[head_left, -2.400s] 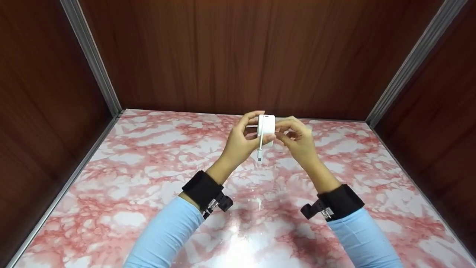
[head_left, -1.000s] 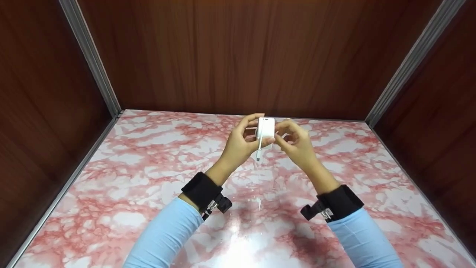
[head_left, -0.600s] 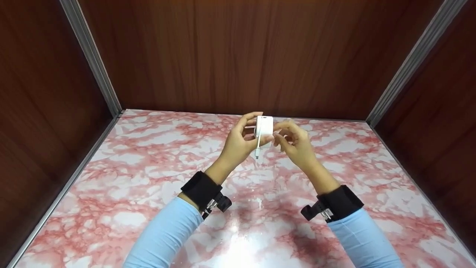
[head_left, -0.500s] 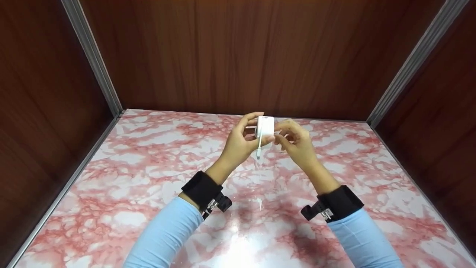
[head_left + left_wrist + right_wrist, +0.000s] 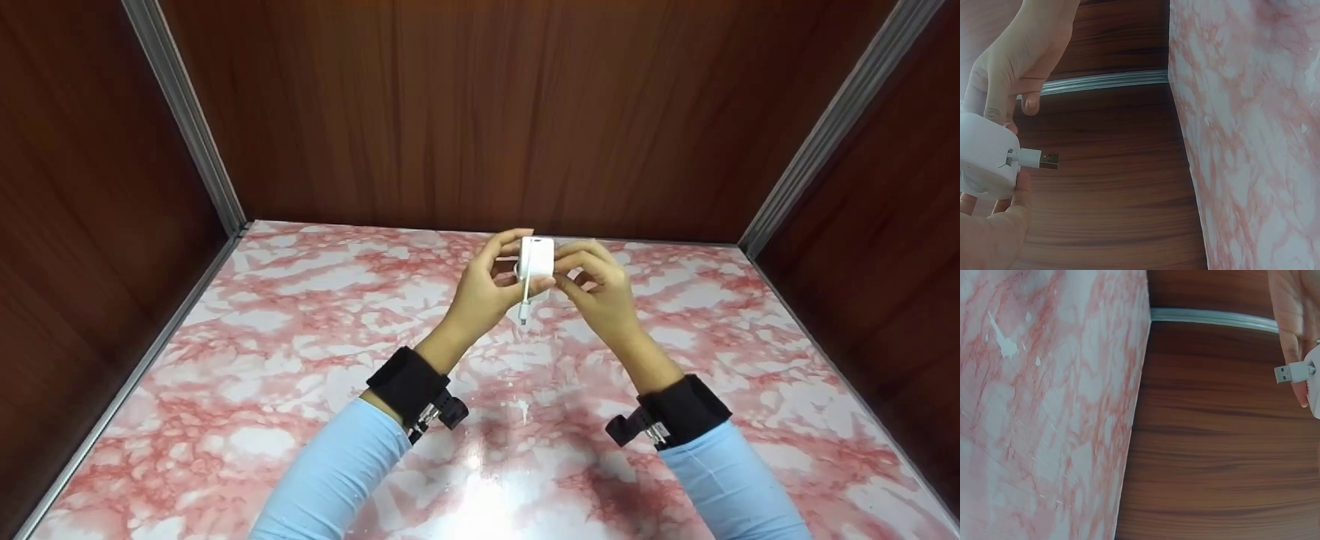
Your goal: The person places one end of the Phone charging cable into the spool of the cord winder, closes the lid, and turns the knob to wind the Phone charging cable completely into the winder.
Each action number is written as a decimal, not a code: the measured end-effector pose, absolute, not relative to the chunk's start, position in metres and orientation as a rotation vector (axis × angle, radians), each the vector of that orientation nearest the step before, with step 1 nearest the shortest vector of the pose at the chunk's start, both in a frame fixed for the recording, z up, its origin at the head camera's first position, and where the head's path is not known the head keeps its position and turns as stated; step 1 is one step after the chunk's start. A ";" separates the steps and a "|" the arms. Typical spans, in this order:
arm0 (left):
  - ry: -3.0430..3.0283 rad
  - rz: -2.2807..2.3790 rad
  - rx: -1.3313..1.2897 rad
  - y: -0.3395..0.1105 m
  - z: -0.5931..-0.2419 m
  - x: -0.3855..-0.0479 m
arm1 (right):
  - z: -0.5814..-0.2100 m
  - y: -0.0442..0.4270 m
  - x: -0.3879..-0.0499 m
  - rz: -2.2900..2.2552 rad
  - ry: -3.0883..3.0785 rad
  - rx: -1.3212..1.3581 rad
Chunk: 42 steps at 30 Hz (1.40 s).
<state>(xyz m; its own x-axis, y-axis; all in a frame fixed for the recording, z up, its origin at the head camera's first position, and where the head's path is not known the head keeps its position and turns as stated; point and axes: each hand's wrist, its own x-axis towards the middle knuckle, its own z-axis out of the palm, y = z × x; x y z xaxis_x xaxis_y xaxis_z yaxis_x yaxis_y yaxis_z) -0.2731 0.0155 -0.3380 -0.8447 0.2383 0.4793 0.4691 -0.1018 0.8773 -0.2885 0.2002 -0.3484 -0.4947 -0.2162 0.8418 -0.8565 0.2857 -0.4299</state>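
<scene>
In the head view my left hand [image 5: 484, 289] holds a white charger block [image 5: 541, 259], its thumb across the near face and its fingers behind. A white USB cable [image 5: 526, 289] runs down the block's face under the thumb, and a thin loop shows at the left side. The metal USB plug [image 5: 1049, 161] sticks out of a notch in the block in the left wrist view. My right hand [image 5: 600, 289] is at the block's right edge with curled fingers, thumb and index finger close together. What lies between those fingertips is hidden. The right wrist view shows the plug [image 5: 1284, 374] beside left-hand fingers.
Both hands are raised over a red-and-white marbled tabletop [image 5: 300, 337]. Dark wood panels [image 5: 465, 112] enclose it at the back and sides, with grey metal strips [image 5: 187, 112] in the corners. Black camera bands [image 5: 409, 382] circle both wrists over light blue sleeves.
The left hand keeps hold of the charger block with only slight shifts. The right hand's fingers have shifted at the block's right edge, drawing closer together than half a second ago.
</scene>
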 end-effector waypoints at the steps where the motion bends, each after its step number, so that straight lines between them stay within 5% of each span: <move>1: -1.984 -2.071 -0.795 0.015 -0.338 -0.273 | -0.348 0.200 -0.289 1.205 -1.874 0.968; 26: -2.002 -2.019 -0.800 0.017 -0.341 -0.272 | -0.341 0.197 -0.283 1.865 -1.949 0.935; 36: -2.000 -2.027 -0.773 0.015 -0.340 -0.272 | -0.326 0.204 -0.277 2.119 -2.331 0.588; 42: -1.995 -2.045 -0.775 0.015 -0.341 -0.272 | -0.323 0.203 -0.278 1.960 -2.309 0.623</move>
<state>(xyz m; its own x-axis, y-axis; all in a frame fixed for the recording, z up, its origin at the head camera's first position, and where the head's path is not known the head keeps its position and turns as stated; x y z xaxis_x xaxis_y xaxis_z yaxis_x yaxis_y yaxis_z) -0.2716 0.0150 -0.3406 -0.8477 0.2251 0.4804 0.4747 -0.0828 0.8763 -0.2778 0.2033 -0.3233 -0.9175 -0.2694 0.2925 -0.3324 0.1158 -0.9360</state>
